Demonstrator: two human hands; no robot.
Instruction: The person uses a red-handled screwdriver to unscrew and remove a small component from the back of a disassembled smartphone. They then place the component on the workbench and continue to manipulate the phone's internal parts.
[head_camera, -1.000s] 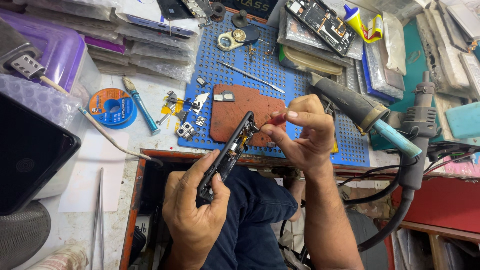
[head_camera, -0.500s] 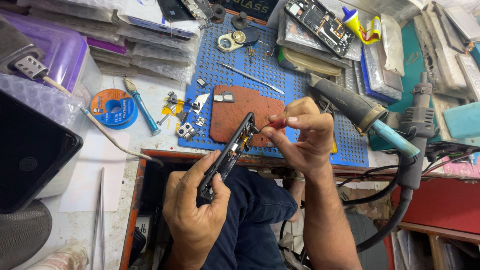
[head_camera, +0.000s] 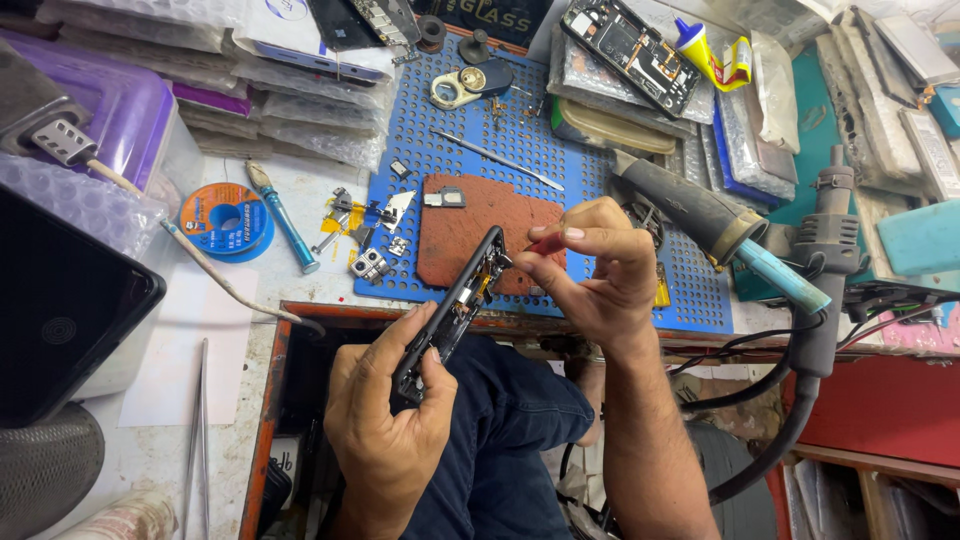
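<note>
My left hand is clamped around the lower end of an opened phone frame, holding it tilted over my lap at the edge of the desk. My right hand pinches a small red-handled tool at the frame's upper end. Beyond lie the blue perforated mat, a rust-red pad and metal tweezers.

Left hand low in view, back toward camera, fingers curled, thumb and fingertips clamped in grip. Right hand higher, to right, forearm running down out of view, wrist bent; thumb and forefinger pinched together, other fingers folded.
</note>
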